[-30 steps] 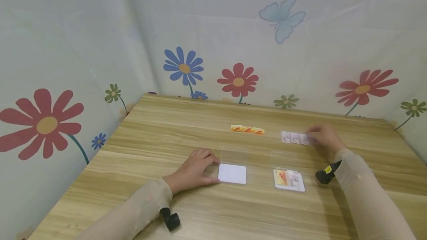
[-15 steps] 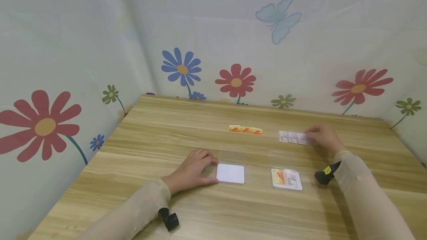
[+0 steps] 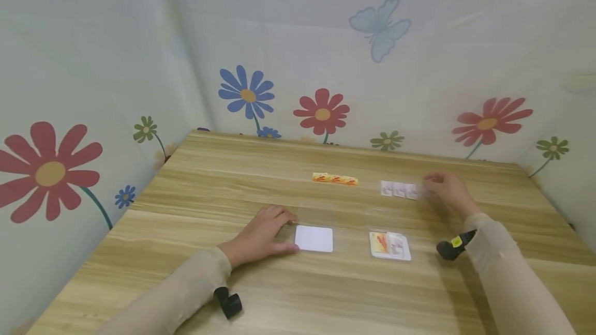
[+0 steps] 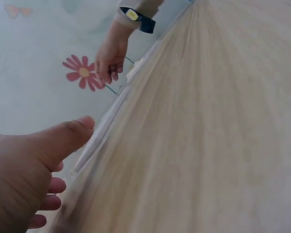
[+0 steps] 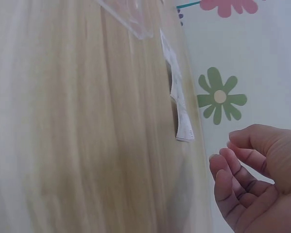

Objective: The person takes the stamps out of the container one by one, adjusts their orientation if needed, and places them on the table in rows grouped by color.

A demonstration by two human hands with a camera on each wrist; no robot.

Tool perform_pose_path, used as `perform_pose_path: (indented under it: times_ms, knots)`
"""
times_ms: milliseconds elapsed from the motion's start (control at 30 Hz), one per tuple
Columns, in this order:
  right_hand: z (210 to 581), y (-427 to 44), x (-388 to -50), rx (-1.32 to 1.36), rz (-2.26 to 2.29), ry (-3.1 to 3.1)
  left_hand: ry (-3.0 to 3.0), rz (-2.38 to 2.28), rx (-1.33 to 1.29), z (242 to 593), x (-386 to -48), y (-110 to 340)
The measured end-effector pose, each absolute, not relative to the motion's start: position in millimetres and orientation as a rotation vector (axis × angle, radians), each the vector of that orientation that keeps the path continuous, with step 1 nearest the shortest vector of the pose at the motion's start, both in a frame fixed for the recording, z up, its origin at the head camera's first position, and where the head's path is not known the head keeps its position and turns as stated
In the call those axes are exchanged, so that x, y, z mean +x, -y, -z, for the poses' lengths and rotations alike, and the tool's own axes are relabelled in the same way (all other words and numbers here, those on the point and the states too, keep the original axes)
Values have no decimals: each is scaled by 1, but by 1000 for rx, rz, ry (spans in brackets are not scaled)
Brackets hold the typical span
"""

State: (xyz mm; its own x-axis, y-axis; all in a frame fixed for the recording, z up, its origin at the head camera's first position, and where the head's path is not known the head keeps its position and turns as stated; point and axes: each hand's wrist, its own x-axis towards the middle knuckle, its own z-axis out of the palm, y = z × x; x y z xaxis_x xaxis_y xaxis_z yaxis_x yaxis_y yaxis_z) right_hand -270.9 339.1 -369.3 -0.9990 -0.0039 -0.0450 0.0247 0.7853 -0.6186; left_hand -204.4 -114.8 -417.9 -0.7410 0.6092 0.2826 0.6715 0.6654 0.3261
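Observation:
My left hand (image 3: 261,237) lies at the left edge of an opened clear plastic case, beside the white card (image 3: 314,238) in it. Thumb and fingers are spread apart there, and in the left wrist view the thumb (image 4: 72,136) points along the card's side. My right hand (image 3: 447,190) hovers just right of a strip of pale purple stamps (image 3: 398,189). In the right wrist view the strip (image 5: 177,87) lies apart from its loosely bent fingers, and nothing shows between the fingertips. A blur beside those fingertips in the head view is unclear.
Another opened clear case holds a white card (image 3: 404,254) bearing an orange and a pale stamp. Farther back lies a strip of orange-and-yellow stamps (image 3: 335,179). A flowered cloth (image 3: 279,30) hangs behind the wooden table (image 3: 186,190).
My right hand has come away from the right end of the purple stamp strip, slightly up and right of it. The left hand stays by its case; the head view has shifted slightly.

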Motion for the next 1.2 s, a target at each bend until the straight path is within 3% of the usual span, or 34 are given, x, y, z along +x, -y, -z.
perform_pose_path:
  times_ms: [1200]
  knots:
    - [356, -315, -216, -160, 1169, -3128, 2602, 705, -1083, 389, -196, 61]
